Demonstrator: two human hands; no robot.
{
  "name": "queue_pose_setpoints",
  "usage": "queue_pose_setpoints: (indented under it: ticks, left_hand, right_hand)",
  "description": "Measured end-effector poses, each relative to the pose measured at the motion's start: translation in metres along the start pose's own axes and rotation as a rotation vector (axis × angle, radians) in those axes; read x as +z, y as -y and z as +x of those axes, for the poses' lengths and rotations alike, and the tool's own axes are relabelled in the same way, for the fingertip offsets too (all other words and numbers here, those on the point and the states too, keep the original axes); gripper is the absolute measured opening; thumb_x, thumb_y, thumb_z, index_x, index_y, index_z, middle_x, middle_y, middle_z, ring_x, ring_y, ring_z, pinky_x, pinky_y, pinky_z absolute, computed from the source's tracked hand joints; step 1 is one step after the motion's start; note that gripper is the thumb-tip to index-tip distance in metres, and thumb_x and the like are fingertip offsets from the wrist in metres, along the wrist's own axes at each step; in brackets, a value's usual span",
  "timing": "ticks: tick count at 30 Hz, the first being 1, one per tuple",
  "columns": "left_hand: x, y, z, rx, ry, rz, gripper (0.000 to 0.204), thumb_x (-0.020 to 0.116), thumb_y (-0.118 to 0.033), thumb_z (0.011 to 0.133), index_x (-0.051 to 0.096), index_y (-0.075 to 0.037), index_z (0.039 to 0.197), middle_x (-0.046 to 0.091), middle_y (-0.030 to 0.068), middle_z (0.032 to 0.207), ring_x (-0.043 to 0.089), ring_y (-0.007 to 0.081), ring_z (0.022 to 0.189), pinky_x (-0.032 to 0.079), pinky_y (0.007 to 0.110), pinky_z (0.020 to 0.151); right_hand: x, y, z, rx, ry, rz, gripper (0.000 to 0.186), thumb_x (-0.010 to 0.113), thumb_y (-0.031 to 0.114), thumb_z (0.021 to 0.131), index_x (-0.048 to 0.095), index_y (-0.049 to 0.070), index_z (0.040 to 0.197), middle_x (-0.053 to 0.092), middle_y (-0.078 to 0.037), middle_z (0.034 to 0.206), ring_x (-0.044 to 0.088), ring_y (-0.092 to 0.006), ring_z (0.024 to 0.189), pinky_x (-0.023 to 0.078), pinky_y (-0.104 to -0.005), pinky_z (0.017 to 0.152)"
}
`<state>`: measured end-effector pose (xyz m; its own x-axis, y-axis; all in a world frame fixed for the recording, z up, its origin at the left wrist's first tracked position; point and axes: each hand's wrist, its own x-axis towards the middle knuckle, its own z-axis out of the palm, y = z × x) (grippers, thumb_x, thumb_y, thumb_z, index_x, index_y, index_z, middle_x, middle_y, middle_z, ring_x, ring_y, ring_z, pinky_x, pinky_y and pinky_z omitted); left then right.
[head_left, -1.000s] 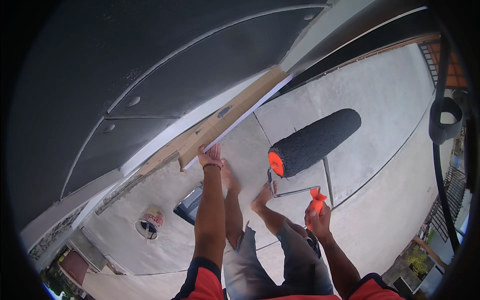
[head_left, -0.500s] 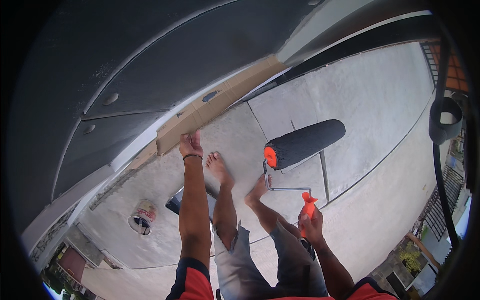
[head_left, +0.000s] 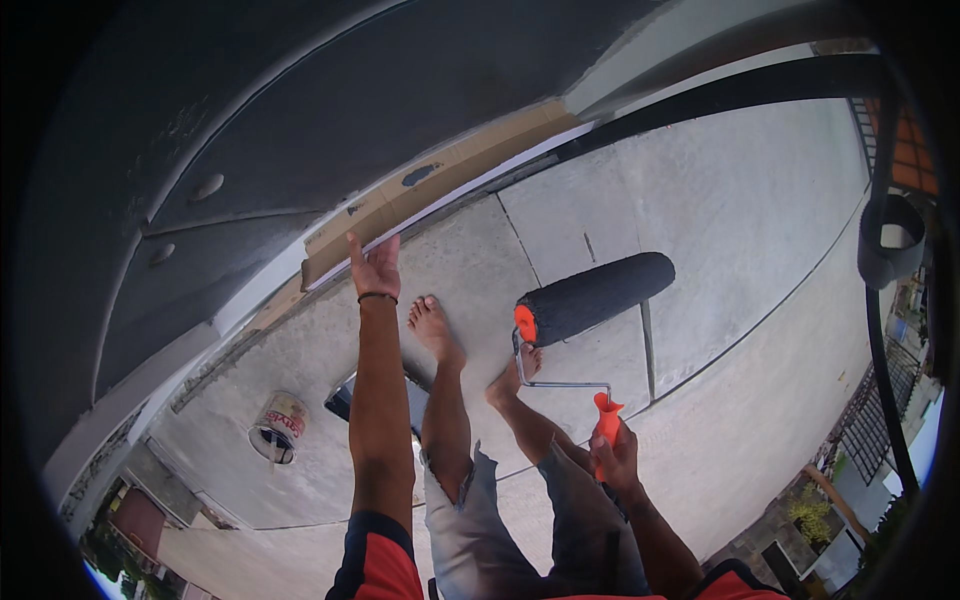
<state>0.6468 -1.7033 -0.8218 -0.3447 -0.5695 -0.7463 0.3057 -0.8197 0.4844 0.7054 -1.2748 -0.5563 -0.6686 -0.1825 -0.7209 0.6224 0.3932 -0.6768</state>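
My left hand (head_left: 376, 270) is at the lower edge of a long strip of cardboard (head_left: 475, 150), near its left end. Its thumb and fingers are apart, and the palm rests against the edge. The strip leans along the foot of a dark grey panelled surface (head_left: 300, 120) and bears a few dark paint smears. In my right hand (head_left: 616, 455) is the orange handle of a paint roller (head_left: 600, 295). Its thick dark grey sleeve hangs over the concrete, above my right foot, clear of the panel.
On the concrete floor (head_left: 460, 260) to the left stands a paint can (head_left: 280, 425) with dark paint inside. A dark tray (head_left: 345, 395) lies partly hidden behind my left forearm. A black strap with a loop (head_left: 892, 240) hangs at the right edge. My bare feet stand between the tray and the roller.
My left hand has shifted slightly up and opened from a pinch on the cardboard. The strip is tilted more upright, showing its white lower edge. The roller has moved slightly left and down.
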Motion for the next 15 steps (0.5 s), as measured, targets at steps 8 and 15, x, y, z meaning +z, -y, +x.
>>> queue_pose_setpoints:
  ticks: [8, 15]
  left_hand:
    - [-0.005, 0.004, -0.024, -0.093, 0.117, -0.003, 0.066, 0.071, -0.039, 0.087, 0.043, -0.008, 0.138, 0.05, 0.0121, 0.137, 0.05, 0.026, 0.128, 0.041, 0.05, 0.108]
    - [-0.11, 0.039, 0.01, -0.099, -0.179, 0.266, 0.058, 0.057, -0.023, 0.09, 0.041, -0.003, 0.141, 0.053, 0.0155, 0.134, 0.05, 0.0274, 0.125, 0.044, 0.045, 0.105]
  right_hand:
    - [0.002, -0.012, -0.005, 0.012, 0.003, -0.038, 0.04, 0.062, 0.042, 0.092, 0.052, 0.003, 0.093, 0.051, 0.002, 0.061, 0.046, -0.0047, 0.05, 0.036, -0.0231, 0.047]
    - [0.005, -0.04, 0.009, -0.047, 0.049, -0.094, 0.034, 0.056, 0.037, 0.096, 0.047, 0.005, 0.089, 0.048, -0.001, 0.059, 0.047, -0.0081, 0.046, 0.038, -0.0239, 0.042]
